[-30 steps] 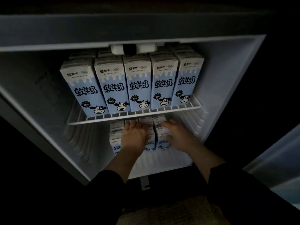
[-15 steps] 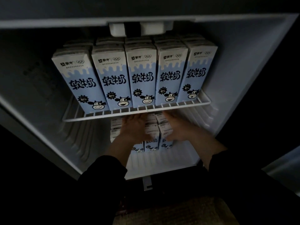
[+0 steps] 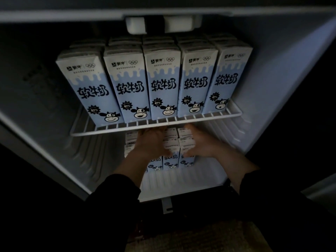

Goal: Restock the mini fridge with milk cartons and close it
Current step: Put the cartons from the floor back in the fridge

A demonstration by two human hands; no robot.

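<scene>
The mini fridge [image 3: 276, 75] stands open. Several tall blue and white milk cartons with cow faces [image 3: 163, 84] fill its wire shelf [image 3: 109, 129] in upright rows. Under the shelf, a cluster of smaller milk cartons [image 3: 171, 160] stands on the fridge floor [image 3: 181, 182]. My left hand [image 3: 151, 142] lies over the top left of that cluster with its fingers stretched back under the shelf. My right hand [image 3: 200, 142] presses against the cluster's right side, fingers extended. The fingertips of both hands are hidden by the shelf rail.
The fridge door [image 3: 323, 188] shows as a pale edge at the lower right. A small metal bracket [image 3: 167, 205] sticks out below the fridge's front lip. A brown woven surface [image 3: 209, 239] lies in the dark foreground. White floor shows on both sides of the lower cartons.
Both hands have reached deeper under the wire shelf along the lower cartons. The view has moved closer to the fridge, so the upper row looks larger.
</scene>
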